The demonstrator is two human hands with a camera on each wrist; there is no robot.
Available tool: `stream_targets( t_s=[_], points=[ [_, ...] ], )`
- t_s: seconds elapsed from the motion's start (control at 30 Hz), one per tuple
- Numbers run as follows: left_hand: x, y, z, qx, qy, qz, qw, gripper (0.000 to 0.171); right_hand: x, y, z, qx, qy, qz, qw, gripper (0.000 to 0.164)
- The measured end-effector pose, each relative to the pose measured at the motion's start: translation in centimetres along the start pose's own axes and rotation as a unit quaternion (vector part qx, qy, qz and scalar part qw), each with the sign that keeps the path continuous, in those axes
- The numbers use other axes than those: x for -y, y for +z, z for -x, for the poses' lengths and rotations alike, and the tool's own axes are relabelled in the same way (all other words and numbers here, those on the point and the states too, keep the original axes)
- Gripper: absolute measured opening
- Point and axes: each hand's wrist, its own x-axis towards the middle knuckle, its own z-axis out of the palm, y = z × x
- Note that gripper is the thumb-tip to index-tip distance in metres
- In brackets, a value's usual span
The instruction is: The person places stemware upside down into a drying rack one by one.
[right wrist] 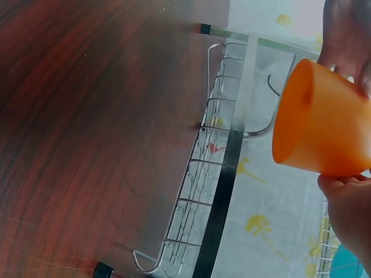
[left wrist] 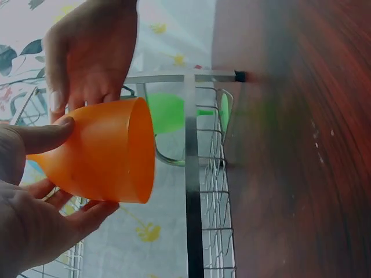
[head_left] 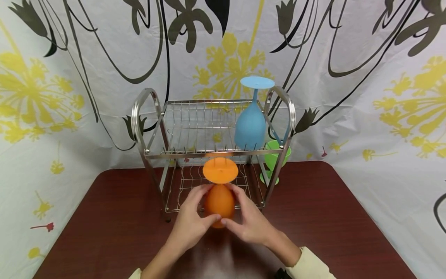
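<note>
My left hand and right hand hold an orange plastic goblet between them, fingers curled round its bowl from both sides. It is upside down, its round foot on top and its open rim down, in front of the rack's lower part. In the left wrist view, thumb and fingers lie along the orange bowl. The right wrist view shows the rim and hollow inside of the orange bowl. A blue goblet rests upside down at the right of the rack's upper shelf.
A two-tier metal dish rack with wire shelves stands on the dark red-brown table. Upright behind its right side is a green goblet. A flower-patterned cloth hangs at the back and sides.
</note>
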Motion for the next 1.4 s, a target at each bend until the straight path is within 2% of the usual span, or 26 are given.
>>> stream_targets(
  t_s=[0.13,0.23,0.43,0.6,0.83,0.93,1.13,1.4],
  points=[
    [0.0,0.2,0.2,-0.014,0.059,-0.049,0.9969,0.076,0.1,0.0,-0.2,-0.009,-0.004,0.001,1.0,0.077],
    [0.1,0.2,0.2,-0.016,0.078,-0.06,0.995,0.076,0.1,0.0,-0.2,-0.013,0.001,0.003,1.0,0.073],
    [0.1,0.3,0.2,-0.018,0.081,-0.073,0.9938,0.076,0.3,0.0,-0.2,-0.018,0.012,0.0,1.0,0.073],
    [0.0,0.2,0.4,-0.019,0.098,-0.085,0.9913,0.075,0.5,-0.1,-0.3,-0.027,0.006,-0.014,1.0,0.078],
    [0.4,-0.3,0.8,-0.027,0.109,-0.082,0.9902,0.069,0.8,-0.5,-0.4,-0.036,-0.017,0.028,0.999,0.076],
    [0.7,-0.7,1.0,-0.043,0.112,-0.082,0.9894,0.06,0.9,-0.8,-0.5,-0.035,-0.027,0.036,0.998,0.078],
    [1.2,-1.9,0.9,-0.1,0.13,-0.082,0.9831,0.048,1.5,-1.5,-0.8,-0.021,-0.041,0.031,0.998,0.081],
    [1.4,-3.7,1.0,-0.141,0.102,-0.092,0.9804,0.045,2.8,-2.3,-1.0,-0.019,-0.06,0.038,0.997,0.084]
  ],
)
